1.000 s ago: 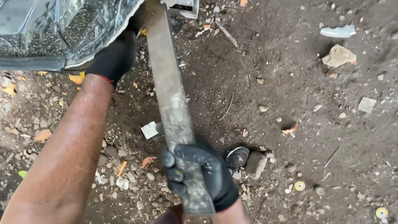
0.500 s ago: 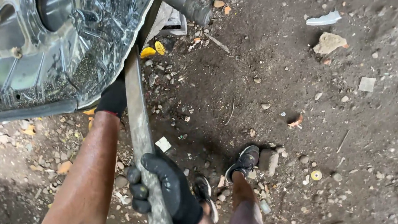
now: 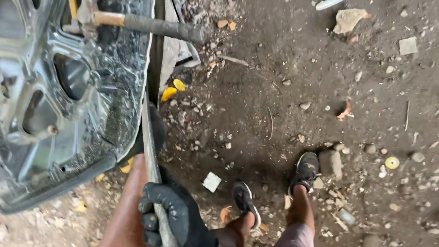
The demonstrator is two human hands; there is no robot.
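Dirt ground [image 3: 299, 111]; hammer [image 3: 131, 20] now atop panel [image 3: 38, 96].

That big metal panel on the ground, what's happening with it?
A person in black gloves works a long flat metal bar against the edge of a dented car panel standing over bare dirt. The right hand grips the bar's lower end; the left hand holds it higher up, beside the panel's edge. A hammer rests on the panel near the top. The person's sandalled feet stand among stones and litter.
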